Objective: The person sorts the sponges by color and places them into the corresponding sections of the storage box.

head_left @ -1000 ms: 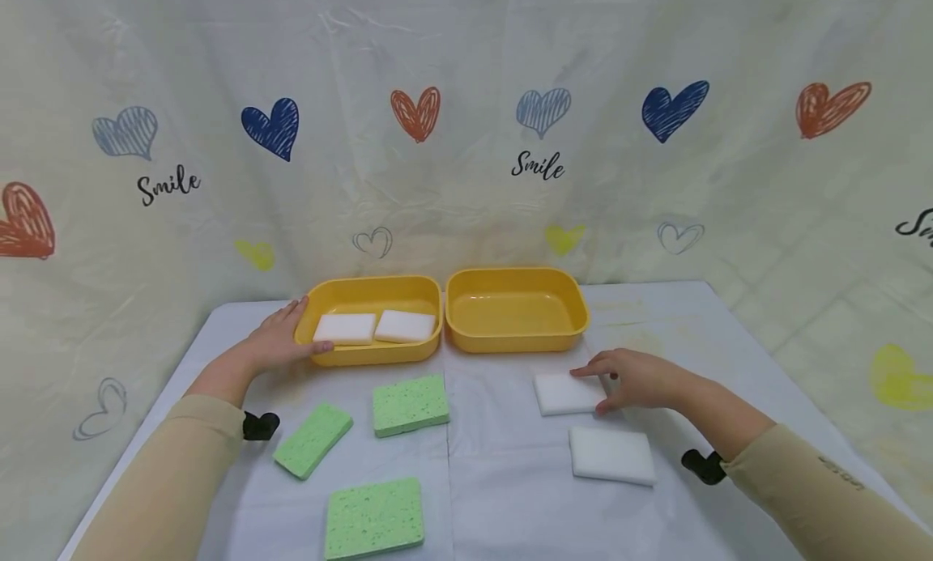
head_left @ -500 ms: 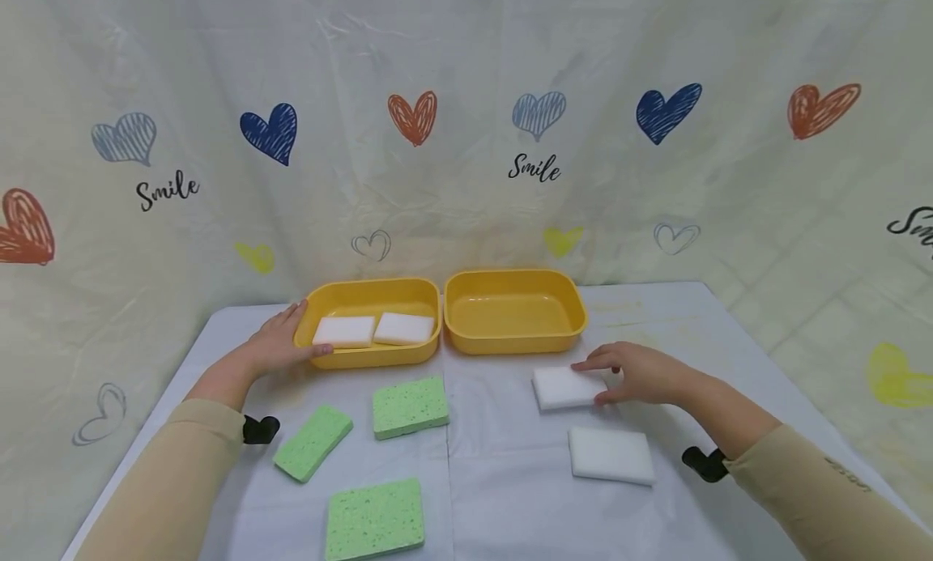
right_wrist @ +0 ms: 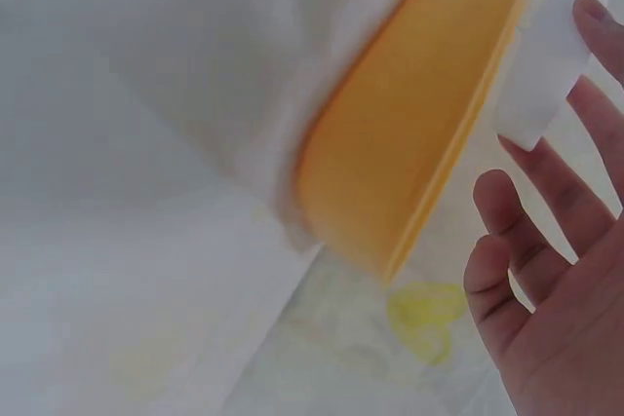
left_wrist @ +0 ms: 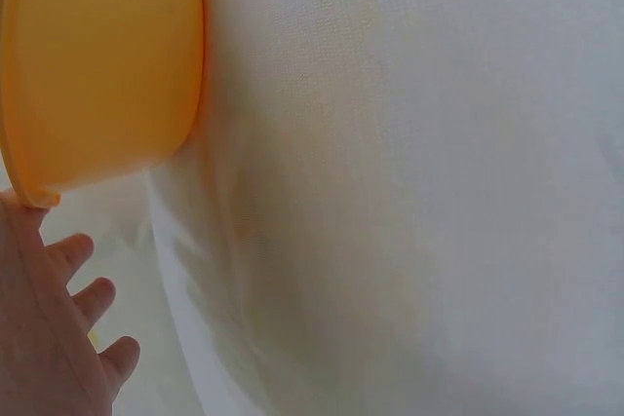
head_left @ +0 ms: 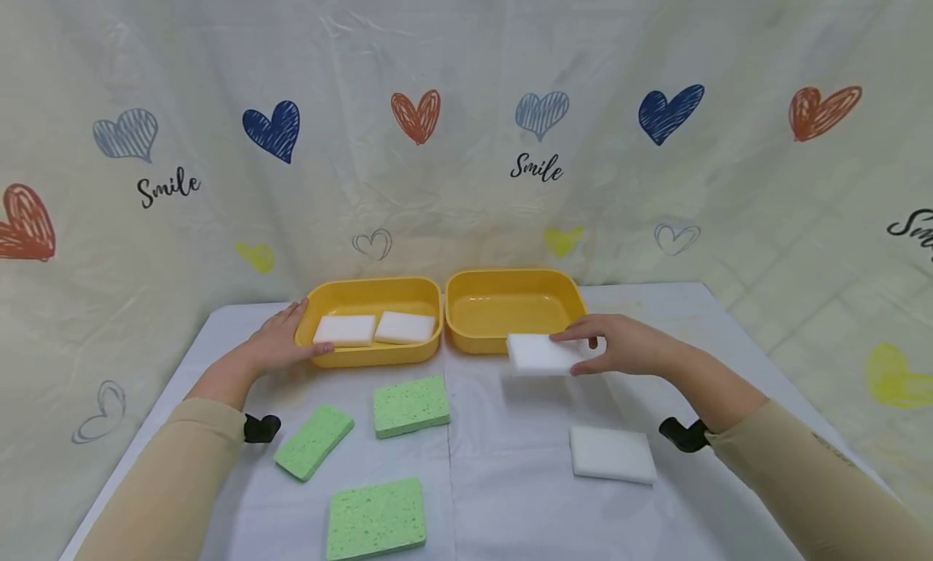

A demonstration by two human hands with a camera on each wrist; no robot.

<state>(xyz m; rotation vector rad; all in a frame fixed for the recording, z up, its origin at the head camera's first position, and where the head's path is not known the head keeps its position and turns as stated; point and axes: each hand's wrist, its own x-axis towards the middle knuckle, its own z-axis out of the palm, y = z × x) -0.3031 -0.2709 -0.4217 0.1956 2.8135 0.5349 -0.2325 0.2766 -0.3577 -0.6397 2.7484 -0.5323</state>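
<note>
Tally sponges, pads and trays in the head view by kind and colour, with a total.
White pads: 4 (2 in the left tray, 1 in the right hand, 1 on the table)
Green sponges: 3
Yellow trays: 2
Total: 9

Two pads (head_left: 345,330) are laid in the tray (head_left: 379,356) touched by the left hand (head_left: 274,344); a second tray (head_left: 503,314) is set behind the pad (head_left: 541,355) in the right hand (head_left: 625,346). Three sponges (head_left: 411,407) are spread before the left hand, another pad (head_left: 612,454) before the right.
</note>
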